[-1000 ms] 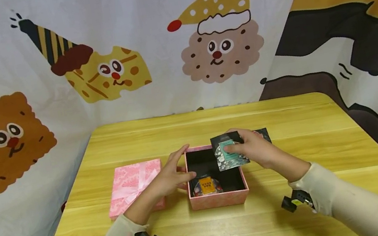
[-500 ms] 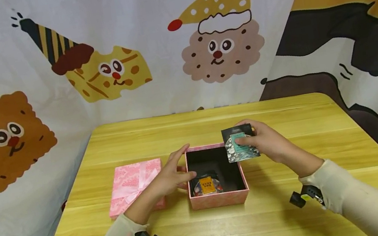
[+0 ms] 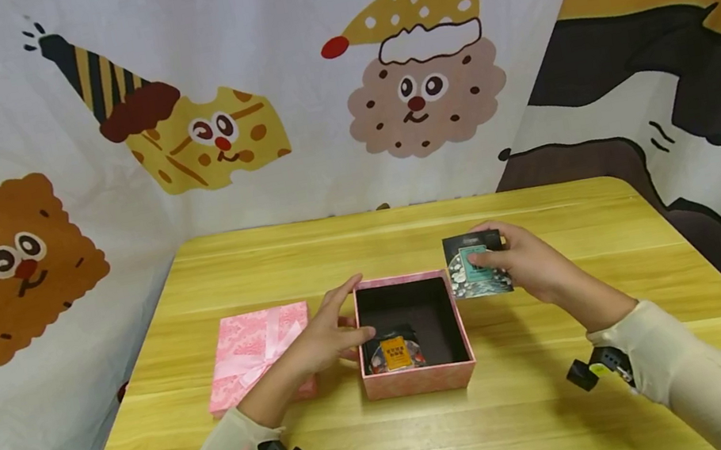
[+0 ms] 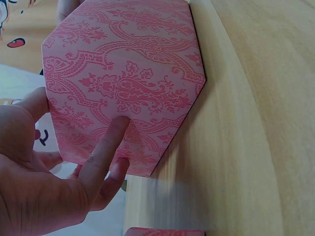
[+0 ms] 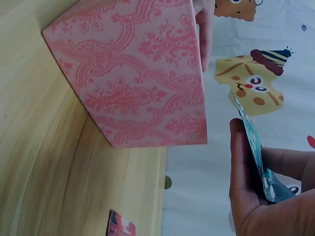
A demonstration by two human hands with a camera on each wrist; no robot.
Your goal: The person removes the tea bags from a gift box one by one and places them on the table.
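Note:
An open pink patterned gift box [image 3: 420, 381] with a dark inside sits mid-table. My left hand [image 3: 325, 336] holds its left wall, thumb over the rim and fingers against the outer side, as the left wrist view shows. Inside, near the front left, rests a dark sachet with an orange label [image 3: 395, 353]. My right hand [image 3: 530, 263] pinches a black sachet with a teal label [image 3: 480, 280] between thumb and fingers. That sachet is raised beside the box's back right corner. In the right wrist view it appears almost edge-on.
The pink lid with a ribbon bow [image 3: 240, 347] lies left of the box, partly behind my left forearm. A reddish sachet [image 5: 120, 223] lies on the table in the right wrist view; in the head view my right hand and its sachet hide it. A cartoon-printed cloth [image 3: 317, 144] hangs behind the table.
My right hand has carried the teal-label sachet from over the box rightward and slightly back, past the rim. The left hand and the box have stayed in place.

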